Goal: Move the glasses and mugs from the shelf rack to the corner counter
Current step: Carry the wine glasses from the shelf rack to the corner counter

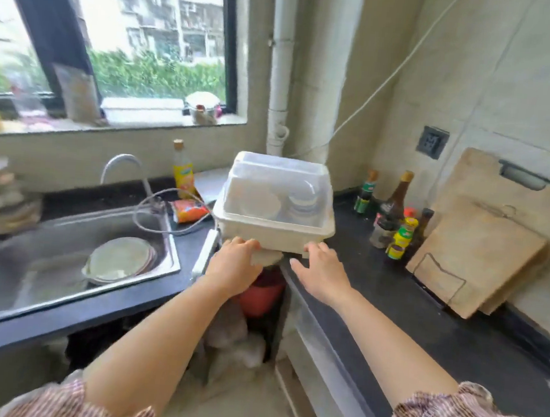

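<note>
Rack in counter corner; left hand cups front edge, right hand open, touching. Best: grip both corners evenly, keep level.

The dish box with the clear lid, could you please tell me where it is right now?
In the head view the dish box sits in the counter corner, centre frame, between the sink on its left and the sauce bottles on its right, with both hands at its front edge.

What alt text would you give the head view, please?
Both hands, left hand and right hand, reach the front edge of a white lidded dish box in the counter corner, bowls inside; sink at left, sauce bottles at right.
</note>
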Demonstrator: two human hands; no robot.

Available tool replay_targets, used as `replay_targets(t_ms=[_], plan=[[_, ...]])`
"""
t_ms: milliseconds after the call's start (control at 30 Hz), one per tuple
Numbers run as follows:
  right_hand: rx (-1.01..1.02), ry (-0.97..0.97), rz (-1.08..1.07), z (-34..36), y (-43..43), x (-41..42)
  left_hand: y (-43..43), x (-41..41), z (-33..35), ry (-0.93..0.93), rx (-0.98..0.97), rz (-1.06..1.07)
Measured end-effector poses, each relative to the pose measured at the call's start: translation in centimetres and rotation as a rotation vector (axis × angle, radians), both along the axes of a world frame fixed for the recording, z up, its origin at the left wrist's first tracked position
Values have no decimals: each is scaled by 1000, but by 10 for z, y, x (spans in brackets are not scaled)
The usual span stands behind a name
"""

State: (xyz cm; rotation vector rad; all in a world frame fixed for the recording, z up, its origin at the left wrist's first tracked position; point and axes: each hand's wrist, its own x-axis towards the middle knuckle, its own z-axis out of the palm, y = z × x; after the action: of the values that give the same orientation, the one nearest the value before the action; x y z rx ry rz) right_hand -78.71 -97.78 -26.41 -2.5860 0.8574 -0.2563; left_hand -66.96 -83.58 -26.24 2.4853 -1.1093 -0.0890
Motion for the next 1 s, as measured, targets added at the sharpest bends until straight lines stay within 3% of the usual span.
replay_targets(t_ms=[233, 433, 867, 1000], plan=[[-52, 21, 328, 32, 183, 150, 215, 97, 27, -73, 79, 361], [-174, 17, 550, 64, 310, 255, 346, 168, 53, -76, 97, 642], [-330, -91, 848, 117, 495, 509, 516, 376, 100, -136, 104, 895], [-271, -144, 880, 150, 537, 579, 557, 435, 130, -171, 5, 957]])
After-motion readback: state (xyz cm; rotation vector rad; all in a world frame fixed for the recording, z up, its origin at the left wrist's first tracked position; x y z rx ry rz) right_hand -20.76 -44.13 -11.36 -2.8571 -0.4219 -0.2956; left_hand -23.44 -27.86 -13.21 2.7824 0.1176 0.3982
